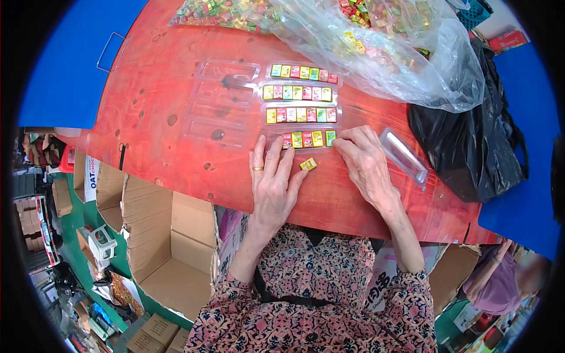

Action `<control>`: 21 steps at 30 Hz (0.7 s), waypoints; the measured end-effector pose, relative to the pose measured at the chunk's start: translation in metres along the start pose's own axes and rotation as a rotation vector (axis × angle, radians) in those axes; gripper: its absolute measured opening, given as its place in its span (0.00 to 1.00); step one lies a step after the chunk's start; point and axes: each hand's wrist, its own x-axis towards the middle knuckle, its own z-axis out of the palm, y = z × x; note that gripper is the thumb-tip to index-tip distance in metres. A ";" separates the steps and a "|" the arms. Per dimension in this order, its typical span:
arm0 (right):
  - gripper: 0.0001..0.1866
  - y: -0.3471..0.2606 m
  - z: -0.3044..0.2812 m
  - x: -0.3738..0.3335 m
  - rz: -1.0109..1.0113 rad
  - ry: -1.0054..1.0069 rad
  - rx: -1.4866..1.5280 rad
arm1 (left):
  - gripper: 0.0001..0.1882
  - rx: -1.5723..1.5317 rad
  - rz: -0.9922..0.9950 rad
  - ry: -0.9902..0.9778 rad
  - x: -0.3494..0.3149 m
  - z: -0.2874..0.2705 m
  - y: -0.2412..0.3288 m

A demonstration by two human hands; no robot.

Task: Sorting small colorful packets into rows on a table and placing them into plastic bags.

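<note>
Nearest me on the table is a clear plastic tray (276, 137) with a row of small, brightly coloured block-shaped packets in red, yellow and green. My left hand (273, 179) rests at its left end with fingers apart; the fingertips touch the tray and a red packet (287, 141). A loose yellow packet (308, 164) lies on the table just beyond my left thumb. My right hand (364, 162) is at the tray's right end, its fingers closed together at a green packet (331, 138). A gap separates this green packet from the yellow one beside it.
Beyond lie three filled trays (300, 115); left of them are clear trays without packets (220, 106). A clear lid-like piece (404, 156) lies right of my right hand. Large clear bags (388, 65) of packets and a black bag (471, 141) cover the far right. Cardboard boxes (168, 247) stand below left.
</note>
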 end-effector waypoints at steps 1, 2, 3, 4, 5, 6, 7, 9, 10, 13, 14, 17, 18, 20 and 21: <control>0.12 0.000 0.000 0.002 -0.005 0.010 -0.011 | 0.23 0.003 0.005 0.003 0.001 0.001 0.000; 0.12 -0.002 0.001 0.003 -0.007 0.011 -0.011 | 0.23 0.004 0.005 0.004 0.001 0.000 0.000; 0.12 -0.004 0.001 0.004 -0.004 0.015 -0.022 | 0.23 0.004 0.006 0.003 0.001 -0.001 0.000; 0.13 -0.006 0.000 0.006 -0.002 0.020 -0.036 | 0.23 0.003 0.007 0.004 0.001 -0.002 0.001; 0.13 -0.007 0.002 0.007 -0.011 0.024 -0.039 | 0.23 0.004 0.009 0.014 0.002 -0.002 0.000; 0.13 -0.008 0.005 0.007 -0.009 0.022 -0.034 | 0.23 -0.003 0.004 0.009 0.001 -0.002 0.000; 0.13 -0.010 0.007 0.007 -0.007 0.020 -0.030 | 0.23 -0.012 0.001 0.007 0.000 -0.003 0.000; 0.13 -0.013 0.006 0.007 -0.010 0.014 -0.079 | 0.23 -0.033 0.017 0.018 0.000 -0.001 0.001; 0.13 -0.012 0.007 0.007 -0.021 0.005 -0.030 | 0.23 -0.019 0.013 0.009 0.000 -0.001 0.001; 0.14 -0.008 0.005 0.011 -0.049 -0.010 0.032 | 0.23 -0.018 0.012 0.006 -0.003 0.000 -0.001; 0.15 -0.007 0.000 0.016 -0.040 -0.015 0.062 | 0.23 -0.040 0.002 -0.013 -0.005 0.000 -0.002; 0.17 -0.008 -0.023 0.047 -0.032 0.117 0.092 | 0.23 -0.054 -0.009 -0.003 -0.003 -0.004 -0.002; 0.17 -0.002 -0.030 0.059 -0.023 0.193 0.081 | 0.23 -0.053 -0.006 0.020 -0.002 -0.006 -0.002; 0.08 0.011 -0.042 0.093 0.036 0.381 0.019 | 0.23 -0.053 -0.007 0.024 -0.001 -0.008 -0.002; 0.07 0.019 -0.047 0.112 0.069 0.423 0.006 | 0.23 -0.057 -0.004 0.022 -0.001 -0.007 -0.002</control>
